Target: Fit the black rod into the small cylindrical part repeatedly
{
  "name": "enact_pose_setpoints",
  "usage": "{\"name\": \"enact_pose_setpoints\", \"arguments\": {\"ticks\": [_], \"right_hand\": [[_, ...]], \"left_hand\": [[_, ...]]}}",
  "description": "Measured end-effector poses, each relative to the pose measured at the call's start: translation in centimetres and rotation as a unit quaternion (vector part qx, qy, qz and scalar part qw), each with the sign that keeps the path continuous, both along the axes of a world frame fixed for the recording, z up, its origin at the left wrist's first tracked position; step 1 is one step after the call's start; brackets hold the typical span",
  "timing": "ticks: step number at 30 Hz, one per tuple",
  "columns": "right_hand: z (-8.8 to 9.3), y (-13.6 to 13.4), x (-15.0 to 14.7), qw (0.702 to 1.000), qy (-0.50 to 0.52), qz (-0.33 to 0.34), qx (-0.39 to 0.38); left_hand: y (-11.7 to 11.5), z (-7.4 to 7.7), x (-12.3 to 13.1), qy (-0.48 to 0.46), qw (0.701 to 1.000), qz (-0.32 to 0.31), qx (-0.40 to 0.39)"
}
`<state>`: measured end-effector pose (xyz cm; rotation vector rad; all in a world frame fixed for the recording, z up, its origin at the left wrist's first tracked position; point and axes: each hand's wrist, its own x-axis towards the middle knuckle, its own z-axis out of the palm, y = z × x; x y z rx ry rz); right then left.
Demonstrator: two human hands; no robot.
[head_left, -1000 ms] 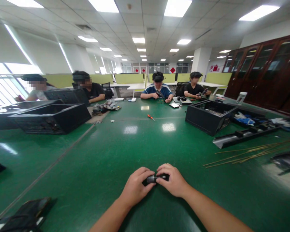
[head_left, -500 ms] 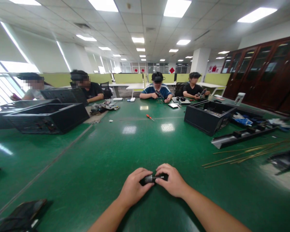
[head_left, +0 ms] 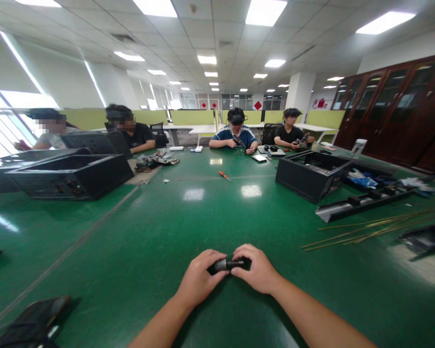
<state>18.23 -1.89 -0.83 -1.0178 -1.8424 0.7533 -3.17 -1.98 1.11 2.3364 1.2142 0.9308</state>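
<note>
Low over the green table in front of me, a small dark cylindrical part (head_left: 223,264) with a silvery body and a narrow ridged shaft lies level between my hands. My left hand (head_left: 200,276) grips its thicker end with thumb and fingers. Around the shaft, on the other side, curve the thumb and fingers of my right hand (head_left: 257,270). The shaft's metal tip shows between them. My palms and fingers hide the part's left end, and its exact kind cannot be made out.
Black computer cases (head_left: 70,177) stand at left, another case (head_left: 313,175) at right. Near that lie a long metal channel (head_left: 362,205) and thin brass-coloured rods (head_left: 369,229). An orange screwdriver (head_left: 223,174) lies mid-table. Several people sit opposite. A dark object (head_left: 36,319) lies at front left.
The thumb and fingers of my right hand have parted slightly, and more of the ridged shaft shows. Both hands have risen a touch in view.
</note>
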Motion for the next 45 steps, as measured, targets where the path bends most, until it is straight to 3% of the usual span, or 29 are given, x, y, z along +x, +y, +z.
{"name": "enact_pose_setpoints", "arguments": {"ticks": [45], "right_hand": [[0.22, -0.17, 0.14, 1.0, -0.019, -0.007, -0.012]], "left_hand": [[-0.21, 0.15, -0.48, 0.001, 1.0, 0.013, 0.012]]}}
